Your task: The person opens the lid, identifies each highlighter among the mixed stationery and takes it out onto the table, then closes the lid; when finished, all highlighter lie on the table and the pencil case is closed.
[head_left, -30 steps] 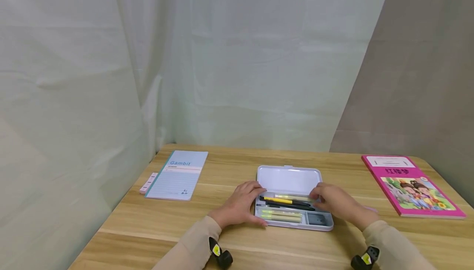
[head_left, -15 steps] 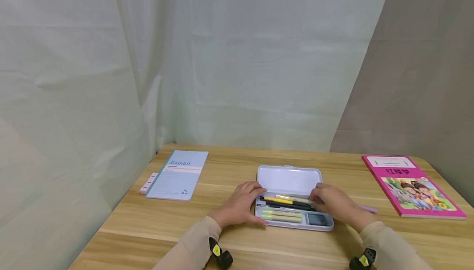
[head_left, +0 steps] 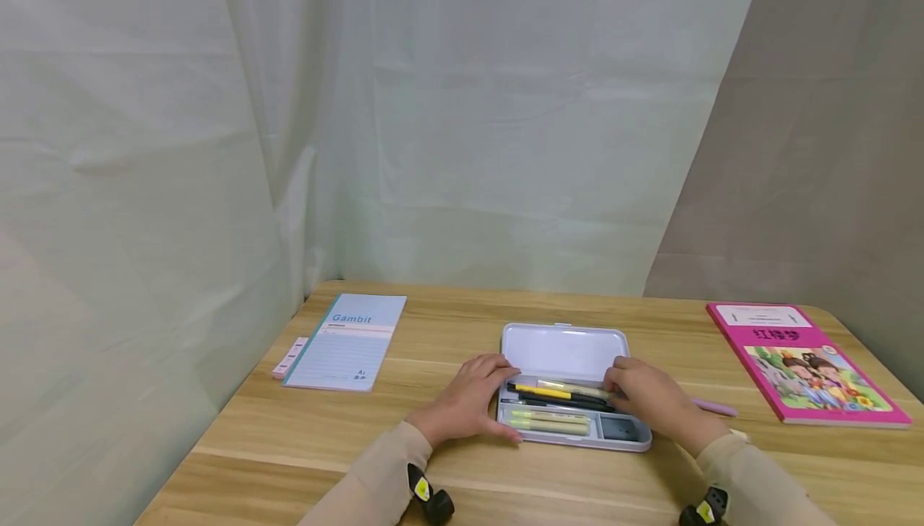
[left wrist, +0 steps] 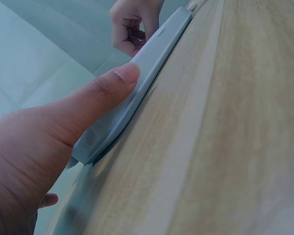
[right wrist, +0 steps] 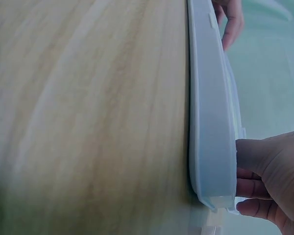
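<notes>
A pale pencil case [head_left: 545, 435] lies on the table with its lid [head_left: 563, 347] tilted back. My left hand [head_left: 469, 398] grips its left end, thumb against the front wall in the left wrist view. Inside lie a yellow-and-black pen [head_left: 545, 390], black pens, and pale pens with yellow-green ends [head_left: 549, 425] in the front compartment. A dark grey block [head_left: 618, 428] fills the small front-right compartment. At the right end, my right hand [head_left: 653, 398] reaches in with curled fingers, pinching the end of a pen with a clear cap [head_left: 556, 386]; its fingertips are partly hidden.
A light purple pen [head_left: 715, 407] lies right of my right wrist, its near end hidden. A pink picture-cover book [head_left: 808, 366] is at the right. A blue notebook [head_left: 346, 341] at the left overlaps a small pink-and-white item [head_left: 289, 356]. Pale curtains hang behind the table [head_left: 447, 333].
My right hand and forearm have shifted slightly left, uncovering more of the purple pen and a pale bit by the sleeve. The clear-capped pen has shifted slightly. My left hand stays put.
</notes>
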The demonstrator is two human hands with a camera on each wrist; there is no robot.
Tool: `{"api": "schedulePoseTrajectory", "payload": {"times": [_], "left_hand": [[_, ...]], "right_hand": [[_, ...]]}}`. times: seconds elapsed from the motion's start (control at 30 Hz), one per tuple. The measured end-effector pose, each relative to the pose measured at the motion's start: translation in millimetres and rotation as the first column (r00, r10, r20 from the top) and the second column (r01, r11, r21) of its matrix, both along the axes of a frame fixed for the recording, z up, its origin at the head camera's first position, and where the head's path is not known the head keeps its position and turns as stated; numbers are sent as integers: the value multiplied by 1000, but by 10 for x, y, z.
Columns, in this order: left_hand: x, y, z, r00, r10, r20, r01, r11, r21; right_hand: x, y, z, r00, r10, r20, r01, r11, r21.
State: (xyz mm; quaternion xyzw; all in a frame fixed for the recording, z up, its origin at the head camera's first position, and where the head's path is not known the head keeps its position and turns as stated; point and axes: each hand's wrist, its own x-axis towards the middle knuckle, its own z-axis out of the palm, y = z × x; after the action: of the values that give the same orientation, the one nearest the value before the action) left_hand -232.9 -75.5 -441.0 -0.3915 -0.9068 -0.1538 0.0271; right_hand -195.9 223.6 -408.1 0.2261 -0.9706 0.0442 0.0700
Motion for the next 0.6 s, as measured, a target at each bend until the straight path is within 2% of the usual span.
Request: {"api": "schedulePoseTrajectory", "payload": {"times": [0.3, 0.6], "left_hand": [[9, -2, 5, 1000, 2, 6, -2, 1000, 5], [17, 4, 10, 1000, 6, 10, -6, 1000, 4]], "right_hand": [[-5, -17, -6, 999, 9, -31, -8, 999, 50], [0, 19, 15, 997, 32, -77, -28, 998, 53]]}}
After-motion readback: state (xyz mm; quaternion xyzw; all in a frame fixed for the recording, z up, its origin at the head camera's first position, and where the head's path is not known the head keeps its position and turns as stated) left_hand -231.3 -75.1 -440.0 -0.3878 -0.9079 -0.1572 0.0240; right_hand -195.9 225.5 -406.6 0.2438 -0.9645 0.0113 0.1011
